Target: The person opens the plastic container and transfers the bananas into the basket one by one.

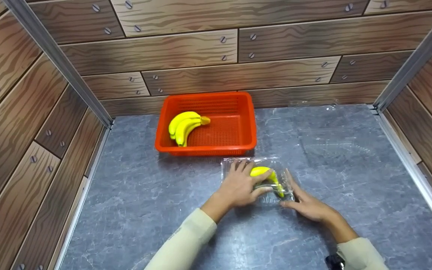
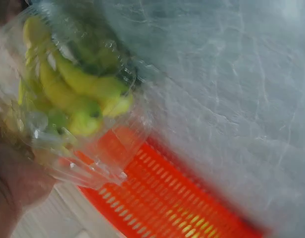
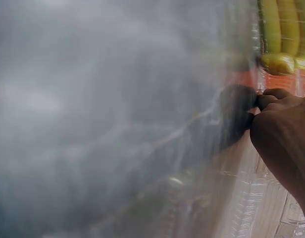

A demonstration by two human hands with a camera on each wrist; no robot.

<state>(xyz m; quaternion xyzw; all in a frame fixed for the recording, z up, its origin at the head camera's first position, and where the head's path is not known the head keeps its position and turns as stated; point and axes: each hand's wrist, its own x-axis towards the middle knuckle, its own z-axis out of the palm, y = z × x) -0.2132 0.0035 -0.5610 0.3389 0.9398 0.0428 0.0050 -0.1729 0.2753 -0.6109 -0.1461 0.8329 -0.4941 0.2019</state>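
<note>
A clear plastic box (image 1: pixel 268 200) stands on the grey surface with a bunch of yellow bananas (image 1: pixel 261 171) inside; the left wrist view shows the bananas (image 2: pixel 68 94) through the plastic. My left hand (image 1: pixel 241 186) lies spread over the left part of the box, its fingers extended across the top. At the right end, my right hand (image 1: pixel 309 205) holds the box between its thumb and fingers. Part of the box is hidden under the left hand. The right wrist view is blurred, with the right hand (image 3: pixel 283 131) against the plastic edge.
Behind the box sits a red plastic basket (image 1: pixel 204 152) holding another bunch of bananas (image 1: pixel 186 125). A faint, see-through plastic container (image 1: pixel 336 146) lies at the back right. Wood-patterned walls (image 1: pixel 193 54) enclose the back and sides.
</note>
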